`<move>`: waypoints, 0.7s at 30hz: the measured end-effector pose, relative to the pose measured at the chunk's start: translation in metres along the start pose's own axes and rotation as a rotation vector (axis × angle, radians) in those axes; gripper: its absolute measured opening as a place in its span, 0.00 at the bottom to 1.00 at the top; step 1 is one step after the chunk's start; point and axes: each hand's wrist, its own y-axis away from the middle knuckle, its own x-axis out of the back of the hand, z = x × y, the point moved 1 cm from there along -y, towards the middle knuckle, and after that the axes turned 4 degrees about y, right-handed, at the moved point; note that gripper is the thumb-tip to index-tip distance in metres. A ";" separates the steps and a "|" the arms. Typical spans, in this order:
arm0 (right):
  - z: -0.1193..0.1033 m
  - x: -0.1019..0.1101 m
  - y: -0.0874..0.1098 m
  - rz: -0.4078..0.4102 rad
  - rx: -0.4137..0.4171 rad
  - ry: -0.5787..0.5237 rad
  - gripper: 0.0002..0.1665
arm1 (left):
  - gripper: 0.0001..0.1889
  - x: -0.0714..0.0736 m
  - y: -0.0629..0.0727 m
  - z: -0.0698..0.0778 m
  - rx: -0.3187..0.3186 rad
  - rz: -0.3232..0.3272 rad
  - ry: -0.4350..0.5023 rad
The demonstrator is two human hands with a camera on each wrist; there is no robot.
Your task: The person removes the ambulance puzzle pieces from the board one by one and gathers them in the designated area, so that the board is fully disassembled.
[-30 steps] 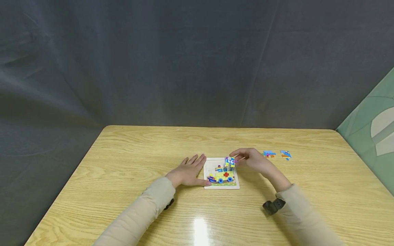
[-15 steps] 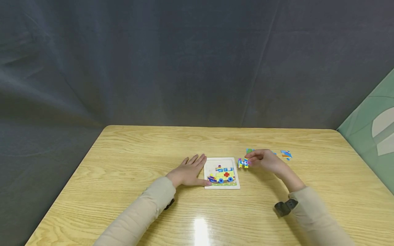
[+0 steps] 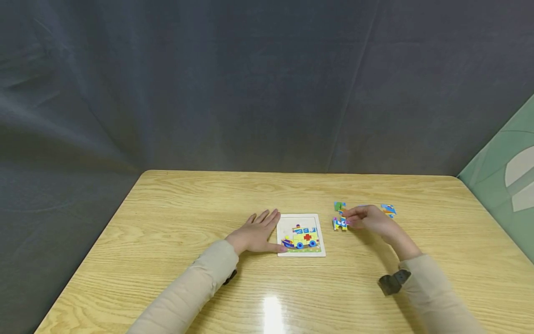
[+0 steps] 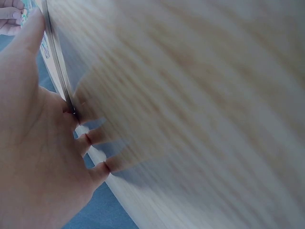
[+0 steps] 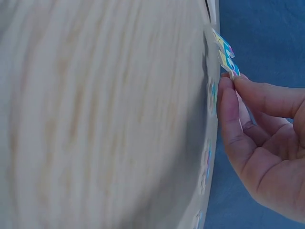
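Note:
My left hand (image 3: 256,235) lies spread with straight fingers at the left side of a white puzzle tray (image 3: 322,253), its thumb over the lower left corner. Inside the tray, joined pieces form a yellow ambulance picture (image 3: 301,237) with a red cross; the upper part is bare white. To the right of the tray, my right hand (image 3: 371,221) pinches a puzzle piece (image 3: 340,224) with cartoon eyes between thumb and fingers. In the right wrist view that piece (image 5: 226,55) is tilted and held above the table.
Behind my right hand lie loose puzzle pieces: a green and blue one (image 3: 340,206), one mostly hidden by the hand, and a blue and orange one (image 3: 388,210). The wooden table (image 3: 187,199) ends at a dark curtain (image 3: 250,93).
My right hand has carried the eyed piece from over the tray's upper right corner rightward, off the tray, towards the loose pieces. The left hand has stayed in place.

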 end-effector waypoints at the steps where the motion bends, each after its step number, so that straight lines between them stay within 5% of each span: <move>1: 0.002 0.001 0.000 0.000 -0.001 0.005 0.22 | 0.51 0.000 0.000 0.000 0.000 0.000 0.002; 21: 0.017 0.012 0.001 -0.048 -0.054 -0.010 0.24 | 0.51 0.001 0.002 0.002 0.003 0.001 0.007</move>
